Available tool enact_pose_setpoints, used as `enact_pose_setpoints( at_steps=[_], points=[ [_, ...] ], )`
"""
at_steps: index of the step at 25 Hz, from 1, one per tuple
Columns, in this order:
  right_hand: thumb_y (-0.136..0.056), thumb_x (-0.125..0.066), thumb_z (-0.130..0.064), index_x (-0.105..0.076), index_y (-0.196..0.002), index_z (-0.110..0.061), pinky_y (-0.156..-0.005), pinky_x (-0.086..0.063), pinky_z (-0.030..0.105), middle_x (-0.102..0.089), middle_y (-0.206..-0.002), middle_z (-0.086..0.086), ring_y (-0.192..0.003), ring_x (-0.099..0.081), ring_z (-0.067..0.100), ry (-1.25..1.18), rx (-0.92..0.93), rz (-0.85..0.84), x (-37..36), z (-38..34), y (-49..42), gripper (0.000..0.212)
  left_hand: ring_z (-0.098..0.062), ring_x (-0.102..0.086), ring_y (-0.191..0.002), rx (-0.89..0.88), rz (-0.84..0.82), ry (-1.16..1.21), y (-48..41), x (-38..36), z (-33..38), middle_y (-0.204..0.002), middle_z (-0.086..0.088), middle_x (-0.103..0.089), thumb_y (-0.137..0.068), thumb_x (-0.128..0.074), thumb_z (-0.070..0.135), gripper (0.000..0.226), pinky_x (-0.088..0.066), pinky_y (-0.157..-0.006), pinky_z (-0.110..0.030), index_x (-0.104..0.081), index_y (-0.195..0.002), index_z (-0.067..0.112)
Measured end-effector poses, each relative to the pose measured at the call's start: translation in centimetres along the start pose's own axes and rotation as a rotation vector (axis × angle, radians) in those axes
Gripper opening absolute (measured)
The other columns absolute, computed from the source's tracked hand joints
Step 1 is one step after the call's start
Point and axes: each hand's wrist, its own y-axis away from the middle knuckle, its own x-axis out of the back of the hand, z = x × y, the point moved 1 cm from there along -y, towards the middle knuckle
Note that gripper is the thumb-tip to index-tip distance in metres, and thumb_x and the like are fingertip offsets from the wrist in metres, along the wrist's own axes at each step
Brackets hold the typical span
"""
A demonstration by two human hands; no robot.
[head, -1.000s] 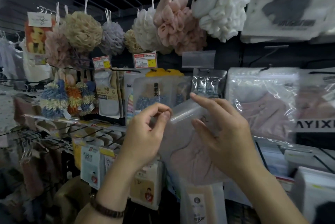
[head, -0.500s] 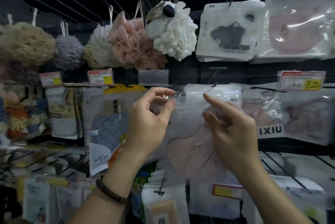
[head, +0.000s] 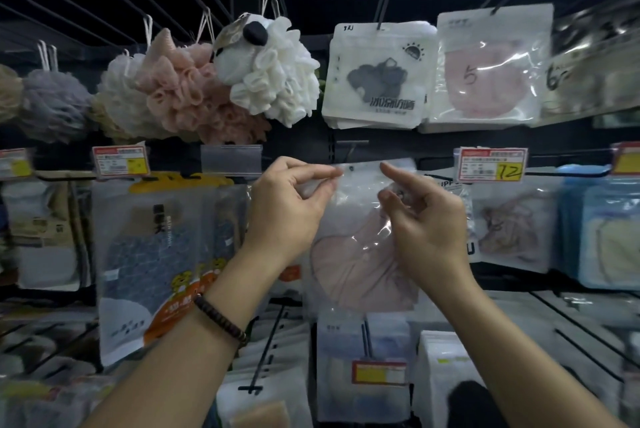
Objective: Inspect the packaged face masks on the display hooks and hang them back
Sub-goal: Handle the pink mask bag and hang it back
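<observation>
Fingers [head: 329, 173] of the left hand [head: 287, 205] pinch the mask packet [head: 356, 237] by its top corner; the right hand [head: 426, 219] steadies it, loosely curled. Its hanging hole sits just below the hook [head: 351, 150], apparently not yet threaded.

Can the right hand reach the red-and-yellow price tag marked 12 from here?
Probably yes. The right hand is beside the red-and-yellow price tag marked 12, with nothing between them, though its fingers appear to hold the clear pink-mask packet.

Both arms raised; left hand [head: 291, 200] in pinching grip, right hand [head: 427, 219] half-curled.
</observation>
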Motion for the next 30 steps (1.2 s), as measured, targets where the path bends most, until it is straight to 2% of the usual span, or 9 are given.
enact_pose_setpoints(
  at_steps=[7,10,13,17,21,24,27,28,30],
  points=[
    [-0.099,-0.076,-0.017,-0.072,-0.134,-0.038,-0.087,-0.063,0.040,-0.075,-0.104,-0.004,-0.087,-0.073,0.018,-0.002,-0.064,-0.025,0.2,0.8,-0.7,0.041,-0.014,-0.068,-0.067,0.034,0.004,0.006,-0.3,-0.7,0.0,-0.105,0.009,-0.067,-0.093,-0.082,0.027,0.015,-0.050,-0.059,-0.013,-0.085,-0.105,0.034],
    [-0.099,-0.077,-0.022,-0.073,-0.134,-0.037,-0.093,-0.062,0.040,-0.075,-0.111,-0.015,-0.093,-0.072,0.009,0.044,-0.074,-0.043,0.2,0.6,-0.8,0.039,-0.019,-0.071,-0.072,0.055,-0.016,-0.020,-0.4,-0.3,-0.2,-0.104,0.012,-0.068,-0.094,-0.081,0.030,0.014,-0.058,-0.063,-0.025,-0.084,-0.106,0.038],
    [-0.098,-0.077,-0.024,-0.074,-0.133,-0.038,-0.099,-0.060,0.042,-0.075,-0.115,-0.016,-0.102,-0.073,0.006,0.050,-0.094,-0.042,0.2,0.5,-0.7,0.038,-0.015,-0.073,-0.077,0.075,-0.032,-0.032,-0.4,-0.1,-0.2,-0.105,0.015,-0.068,-0.094,-0.082,0.031,0.014,-0.061,-0.069,-0.027,-0.083,-0.104,0.040],
    [-0.098,-0.078,-0.020,-0.076,-0.131,-0.034,-0.108,-0.057,0.037,-0.073,-0.123,-0.021,-0.120,-0.068,-0.001,-0.028,-0.155,-0.059,0.6,-0.3,-1.1,0.036,-0.021,-0.073,-0.073,0.092,-0.055,-0.038,-0.5,-0.2,0.3,-0.106,0.015,-0.069,-0.093,-0.082,0.032,0.015,-0.064,-0.070,-0.033,-0.083,-0.107,0.039],
    [-0.098,-0.078,-0.017,-0.078,-0.128,-0.033,-0.108,-0.058,0.039,-0.071,-0.124,-0.024,-0.125,-0.067,0.001,-0.077,-0.200,-0.089,1.0,-0.6,-1.1,0.034,-0.012,-0.073,-0.082,0.100,-0.083,-0.033,-0.5,0.0,0.2,-0.108,0.016,-0.069,-0.094,-0.081,0.033,0.015,-0.065,-0.078,-0.036,-0.083,-0.107,0.040],
    [-0.099,-0.076,-0.018,-0.077,-0.129,-0.032,-0.103,-0.059,0.029,-0.068,-0.115,-0.030,-0.108,-0.066,-0.015,-0.047,-0.220,-0.097,0.9,-0.8,-1.2,0.033,-0.010,-0.073,-0.085,0.121,-0.107,-0.053,-0.6,0.0,-0.4,-0.110,0.018,-0.068,-0.095,-0.079,0.034,0.015,-0.065,-0.082,-0.035,-0.082,-0.107,0.043],
    [-0.101,-0.074,-0.020,-0.074,-0.132,-0.034,-0.083,-0.063,0.022,-0.075,-0.124,-0.016,-0.087,-0.074,-0.002,0.031,-0.243,-0.090,0.8,-0.8,-1.4,0.035,-0.004,-0.068,-0.089,0.141,-0.130,-0.109,-1.0,-0.4,-0.9,-0.113,0.020,-0.064,-0.097,-0.076,0.035,0.016,-0.061,-0.082,-0.028,-0.081,-0.109,0.045],
    [-0.101,-0.072,-0.021,-0.073,-0.133,-0.036,-0.083,-0.062,0.023,-0.072,-0.130,-0.014,-0.083,-0.073,0.001,0.083,-0.240,-0.098,0.7,-0.8,-1.4,0.035,0.000,-0.064,-0.091,0.137,-0.133,-0.149,-1.1,-0.5,-1.0,-0.114,0.020,-0.062,-0.098,-0.076,0.036,0.017,-0.057,-0.079,-0.022,-0.080,-0.110,0.046],
    [-0.101,-0.071,-0.023,-0.069,-0.136,-0.042,-0.094,-0.057,0.033,-0.064,-0.134,-0.011,-0.091,-0.069,0.003,0.237,-0.200,-0.139,0.5,-0.4,-1.1,0.040,0.004,-0.059,-0.088,0.130,-0.135,-0.216,-1.1,-0.7,-1.3,-0.115,0.020,-0.057,-0.096,-0.077,0.037,0.020,-0.052,-0.073,-0.017,-0.078,-0.111,0.050]
  ],
)
